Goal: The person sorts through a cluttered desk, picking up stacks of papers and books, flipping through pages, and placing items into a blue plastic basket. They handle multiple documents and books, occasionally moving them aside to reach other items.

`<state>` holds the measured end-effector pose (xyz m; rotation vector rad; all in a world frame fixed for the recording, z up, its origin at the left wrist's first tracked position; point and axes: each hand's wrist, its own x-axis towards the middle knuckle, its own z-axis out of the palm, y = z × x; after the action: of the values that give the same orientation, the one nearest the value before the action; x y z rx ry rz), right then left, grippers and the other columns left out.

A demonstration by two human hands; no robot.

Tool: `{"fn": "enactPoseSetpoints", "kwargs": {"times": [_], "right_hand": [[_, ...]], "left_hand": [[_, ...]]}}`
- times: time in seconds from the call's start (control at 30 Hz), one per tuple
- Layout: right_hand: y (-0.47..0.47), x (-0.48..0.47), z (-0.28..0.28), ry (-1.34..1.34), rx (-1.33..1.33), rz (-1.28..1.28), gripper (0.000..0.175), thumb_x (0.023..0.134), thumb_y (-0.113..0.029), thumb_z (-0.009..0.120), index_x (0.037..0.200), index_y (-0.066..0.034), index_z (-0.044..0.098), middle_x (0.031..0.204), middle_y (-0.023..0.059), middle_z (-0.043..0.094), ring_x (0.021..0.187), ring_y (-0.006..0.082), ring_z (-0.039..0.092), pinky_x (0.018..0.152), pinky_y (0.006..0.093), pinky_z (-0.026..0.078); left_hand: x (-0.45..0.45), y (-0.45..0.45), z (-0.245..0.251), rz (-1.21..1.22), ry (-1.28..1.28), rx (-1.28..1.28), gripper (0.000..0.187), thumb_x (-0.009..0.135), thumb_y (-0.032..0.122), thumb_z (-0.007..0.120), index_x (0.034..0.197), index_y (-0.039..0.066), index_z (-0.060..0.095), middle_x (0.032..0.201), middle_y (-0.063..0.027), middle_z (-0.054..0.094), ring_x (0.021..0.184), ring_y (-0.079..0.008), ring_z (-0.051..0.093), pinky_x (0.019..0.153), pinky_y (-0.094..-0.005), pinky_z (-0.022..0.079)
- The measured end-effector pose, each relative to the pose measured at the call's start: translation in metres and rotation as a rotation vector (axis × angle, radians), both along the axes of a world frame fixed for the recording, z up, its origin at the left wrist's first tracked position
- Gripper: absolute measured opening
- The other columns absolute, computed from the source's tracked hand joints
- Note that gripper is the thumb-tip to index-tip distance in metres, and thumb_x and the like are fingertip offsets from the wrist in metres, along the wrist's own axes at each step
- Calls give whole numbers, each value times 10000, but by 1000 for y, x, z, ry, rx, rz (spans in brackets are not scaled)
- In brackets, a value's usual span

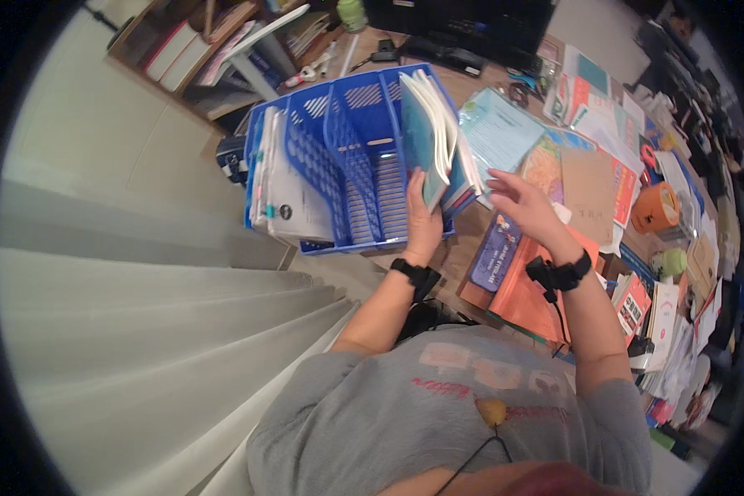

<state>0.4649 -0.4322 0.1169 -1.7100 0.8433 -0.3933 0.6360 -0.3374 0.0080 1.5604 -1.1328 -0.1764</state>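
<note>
A blue plastic file rack [322,250] with several slots stands before me on the wooden desk. Papers and booklets [297,208] fill its left end, while the middle slots hold nothing. Several books [431,133] lean in the right-hand slot. My left hand [423,220] is at their lower end, thumb side against a teal-covered book; its fingers are partly hidden by the books. Just to the right, my right hand [521,204] is raised with fingers apart and holds nothing. Beneath it are a purple eyeglass case [493,257] and an orange folder [530,301]. Both wrists wear black straps.
A light blue sheet in a clear sleeve [502,127], a brown paper notebook [588,192] and an orange cup [655,208] lie to the right, among more books and papers. Behind the rack stand a monitor [471,25] and a wooden shelf [180,102]. A pale curtain [161,347] hangs at left.
</note>
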Motion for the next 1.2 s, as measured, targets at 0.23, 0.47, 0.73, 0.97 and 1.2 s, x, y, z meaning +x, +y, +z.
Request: {"fn": "enactPoseSetpoints", "kwargs": {"times": [0.23,0.47,0.73,0.97,1.2], "right_hand": [[10,24,-18,37,-125,134,654,781,-216,666,1343,-42,382,1113,197,611,1002,302,610,834,363,485],[23,34,-15,-27,-283,243,721,757,-199,646,1381,-37,324,1016,250,604,927,380,599,782,415,485],[-93,-106,-28,154,-261,-6,438,835,-241,604,1210,-20,555,1083,169,638,1012,261,605,868,352,466],[-192,-318,-114,600,258,-654,331,800,-259,628,1080,-85,612,974,50,596,792,159,556,667,393,454],[-188,-339,-186,581,272,-695,261,777,-229,668,952,-40,625,737,21,596,619,136,543,533,339,450]], "left_hand": [[8,25,24,-148,-99,376,1083,615,58,773,1455,49,89,1432,-309,180,1330,-439,236,1069,-430,299],[7,16,22,121,-394,414,835,555,203,850,1231,-13,410,1140,-203,487,1030,-410,487,860,-439,429],[25,16,5,4,-304,540,724,498,283,885,1072,-13,558,1052,-213,548,988,-417,488,835,-447,413],[27,44,27,8,-401,498,722,621,182,839,1218,4,473,1210,-194,486,1117,-374,440,960,-432,352],[-13,71,57,33,-351,450,519,797,73,683,1254,-3,450,1226,-190,473,1155,-337,444,972,-390,369]]}}
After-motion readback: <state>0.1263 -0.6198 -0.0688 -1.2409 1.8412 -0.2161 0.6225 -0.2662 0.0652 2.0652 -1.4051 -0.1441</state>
